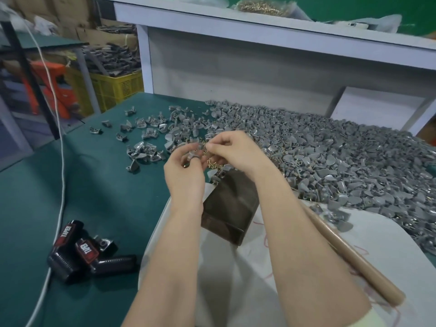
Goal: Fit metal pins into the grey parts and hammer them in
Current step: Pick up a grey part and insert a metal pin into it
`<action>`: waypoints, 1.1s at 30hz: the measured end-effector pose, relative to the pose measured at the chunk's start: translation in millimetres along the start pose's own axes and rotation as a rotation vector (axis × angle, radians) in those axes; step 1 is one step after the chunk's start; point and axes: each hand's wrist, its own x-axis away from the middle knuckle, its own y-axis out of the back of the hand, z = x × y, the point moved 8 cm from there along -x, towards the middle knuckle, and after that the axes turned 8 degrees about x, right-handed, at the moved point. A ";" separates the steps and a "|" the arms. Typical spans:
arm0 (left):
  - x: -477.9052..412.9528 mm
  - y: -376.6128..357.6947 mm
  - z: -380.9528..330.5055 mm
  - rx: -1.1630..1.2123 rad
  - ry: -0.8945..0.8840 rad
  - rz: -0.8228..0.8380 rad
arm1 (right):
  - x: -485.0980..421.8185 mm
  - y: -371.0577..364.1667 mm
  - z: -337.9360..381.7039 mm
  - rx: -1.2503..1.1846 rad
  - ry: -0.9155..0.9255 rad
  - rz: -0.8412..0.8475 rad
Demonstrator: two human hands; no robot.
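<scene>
The person's two hands meet in the air above the near edge of the loose pins, just over the far end of a dark block. The left hand curls its fingers round one grey part and holds it up, tilted. The right hand has thumb and forefinger closed to a narrow pinch right against that part, on a pin so small that only a brass glint shows.

To the right, a deep heap of grey parts runs back to the wall under the shelf, and its near edge spills onto the white cloth. A wooden handle lies slantwise on that cloth beside the right forearm.

To the left, scattered parts thin out to bare green mat, open as far as the table's left edge. A white cable runs down it towards two black clips near the front.
</scene>
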 end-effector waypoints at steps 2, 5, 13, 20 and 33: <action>-0.8 1.3 1.0 -0.026 -0.003 -0.013 | -11.7 0.3 -8.6 0.220 -0.019 -0.076; -1.0 0.1 5.6 -0.006 0.023 -0.007 | -27.1 -1.2 -24.2 0.675 -0.138 -0.175; 5.4 -9.0 2.0 0.055 0.022 0.076 | -39.0 -21.8 -43.0 0.846 -0.345 -0.037; 10.4 -10.6 -5.1 0.039 0.013 0.084 | -30.6 -24.0 -40.1 0.913 -0.279 -0.020; 27.5 -44.0 -3.8 -0.384 -0.120 0.414 | 43.8 56.9 -22.4 -0.021 -0.155 -0.257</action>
